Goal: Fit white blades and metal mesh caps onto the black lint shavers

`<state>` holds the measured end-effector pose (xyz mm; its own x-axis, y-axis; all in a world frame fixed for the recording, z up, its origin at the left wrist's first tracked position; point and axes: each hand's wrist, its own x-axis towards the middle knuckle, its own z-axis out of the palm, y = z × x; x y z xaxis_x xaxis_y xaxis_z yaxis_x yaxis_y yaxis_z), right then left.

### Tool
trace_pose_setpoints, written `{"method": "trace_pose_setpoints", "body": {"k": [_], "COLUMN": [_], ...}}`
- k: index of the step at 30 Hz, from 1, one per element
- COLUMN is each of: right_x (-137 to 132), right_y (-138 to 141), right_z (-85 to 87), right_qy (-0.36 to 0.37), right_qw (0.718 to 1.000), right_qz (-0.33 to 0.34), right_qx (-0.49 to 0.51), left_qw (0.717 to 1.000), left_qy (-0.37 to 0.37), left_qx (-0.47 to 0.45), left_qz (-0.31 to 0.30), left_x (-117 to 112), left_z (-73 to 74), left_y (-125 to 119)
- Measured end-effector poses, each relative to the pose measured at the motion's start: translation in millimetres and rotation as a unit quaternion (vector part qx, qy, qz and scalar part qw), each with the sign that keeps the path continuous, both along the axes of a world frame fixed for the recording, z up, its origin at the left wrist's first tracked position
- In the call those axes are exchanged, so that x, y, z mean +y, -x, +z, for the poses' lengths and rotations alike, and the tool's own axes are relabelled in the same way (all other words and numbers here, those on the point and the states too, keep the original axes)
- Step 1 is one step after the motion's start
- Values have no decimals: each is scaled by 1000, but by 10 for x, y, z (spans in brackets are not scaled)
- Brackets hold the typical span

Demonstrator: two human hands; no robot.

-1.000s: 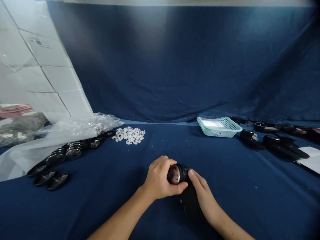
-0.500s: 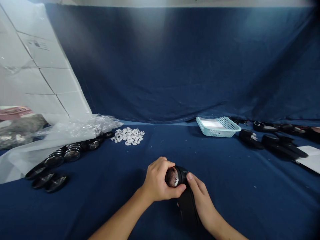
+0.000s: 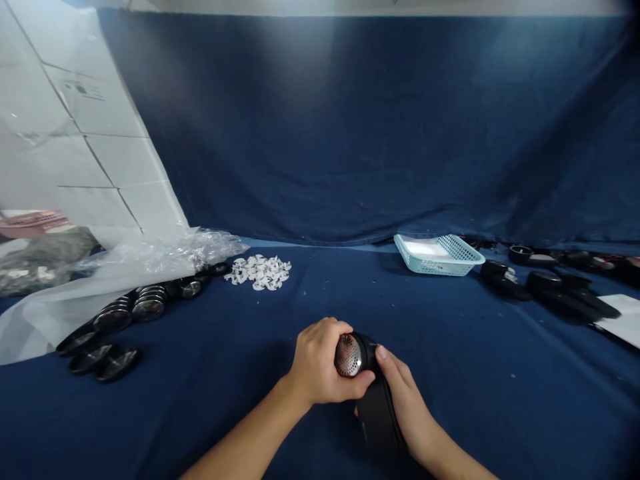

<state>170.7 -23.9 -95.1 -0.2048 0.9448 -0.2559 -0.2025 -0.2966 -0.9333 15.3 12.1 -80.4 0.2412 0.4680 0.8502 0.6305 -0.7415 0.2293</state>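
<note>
Near the front middle I hold a black fabric shaver between both hands. It has a round silvery head full of small holes, facing up and left, and its thick dark body slants down toward me. My left hand curls around the head, with the fingers over the far side and the thumb along the near side. Around the body closes my right hand, its thumb lying on top just below the head. The right fingers are mostly hidden behind the body.
A pile of small white curved parts lies beyond my hands. Stacked black round covers and clear plastic wrap are at left. A light blue basket holds something white. More black shaver bodies lie at right, beside white sheets.
Both hands keep the same grip on the shaver. The view has shifted slightly, and the perforated head shows a little more fully.
</note>
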Motion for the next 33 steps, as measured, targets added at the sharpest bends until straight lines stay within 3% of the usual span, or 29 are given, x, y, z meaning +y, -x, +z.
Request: {"method": "trace_pose_setpoints", "body": {"k": [7, 16, 24, 33], "right_x": [-15, -30, 24, 53], "right_y": [23, -22, -6, -65], "right_z": [23, -42, 38, 88], "right_qy": [15, 4, 42, 104], "right_qw": [1000, 999, 998, 991], "right_qz": [5, -52, 24, 27], "right_qx": [-3, 1, 32, 81], "left_qw": [999, 998, 982, 978], "left_qy": [38, 60, 183, 204], "left_qx": [-7, -18, -41, -39], "left_qz": [1, -3, 8, 13], "left_x": [-38, -53, -59, 15], "left_z": [11, 16, -25, -46], "left_y": [-2, -16, -39, 31]}}
